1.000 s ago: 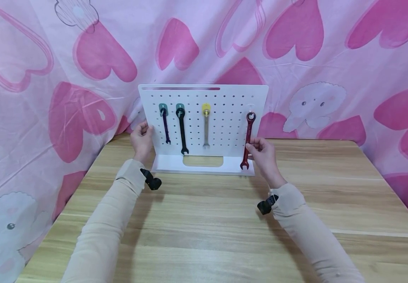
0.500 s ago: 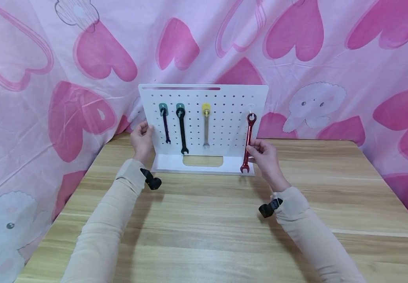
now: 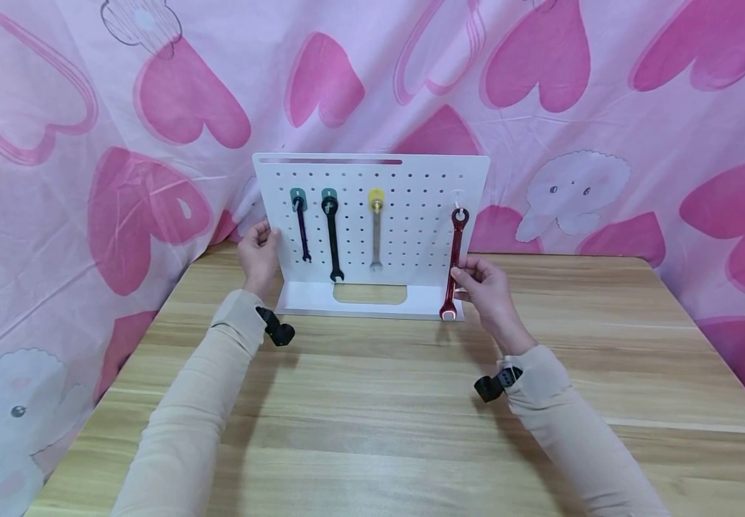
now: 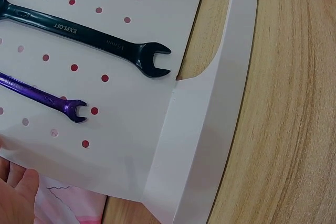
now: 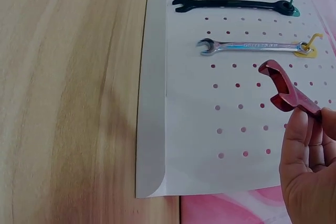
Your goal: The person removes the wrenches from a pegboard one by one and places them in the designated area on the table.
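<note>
My right hand (image 3: 485,291) pinches a red combination wrench (image 3: 455,255) by its shaft at the right side of a white pegboard (image 3: 411,237). The wrench's ring end is up, by a pale hook (image 3: 457,195); whether the hook passes through the ring is hard to tell. In the right wrist view, its open end (image 5: 283,90) stands out from the board. My left hand (image 3: 258,258) grips the board's left edge. On the board hang a purple wrench (image 3: 303,233), a dark green wrench (image 3: 332,240) and a silver wrench (image 3: 376,237).
Two green hooks and a yellow hook (image 3: 376,194) carry the hanging wrenches. The board's base has a cut-out (image 3: 370,294) and stands on a wooden table (image 3: 372,402). Behind the table hangs a pink curtain (image 3: 359,64) with hearts.
The red wrench has come slightly down and toward me, its lower end tipping outward from the board. My right hand and wrist have shifted a little down and right. The left hand is still.
</note>
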A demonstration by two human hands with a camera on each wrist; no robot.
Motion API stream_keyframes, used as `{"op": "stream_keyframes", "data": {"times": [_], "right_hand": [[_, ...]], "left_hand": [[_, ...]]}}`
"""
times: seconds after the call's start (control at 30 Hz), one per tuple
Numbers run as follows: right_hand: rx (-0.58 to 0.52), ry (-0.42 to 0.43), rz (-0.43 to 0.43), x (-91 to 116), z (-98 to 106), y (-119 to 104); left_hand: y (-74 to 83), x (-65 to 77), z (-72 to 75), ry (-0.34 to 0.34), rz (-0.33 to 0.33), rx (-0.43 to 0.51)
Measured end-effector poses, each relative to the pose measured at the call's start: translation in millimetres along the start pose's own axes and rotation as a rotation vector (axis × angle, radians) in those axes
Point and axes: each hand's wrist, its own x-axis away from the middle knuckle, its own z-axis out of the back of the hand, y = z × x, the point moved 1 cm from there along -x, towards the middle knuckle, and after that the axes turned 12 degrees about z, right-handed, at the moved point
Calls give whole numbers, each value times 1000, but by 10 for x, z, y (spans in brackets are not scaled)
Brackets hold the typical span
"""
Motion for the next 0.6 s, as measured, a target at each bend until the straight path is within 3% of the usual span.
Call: {"op": "stream_keyframes", "data": {"times": [0.6], "right_hand": [[-127, 0, -69, 53, -3, -134]], "left_hand": [[0, 14, -6, -6, 9, 2]]}}
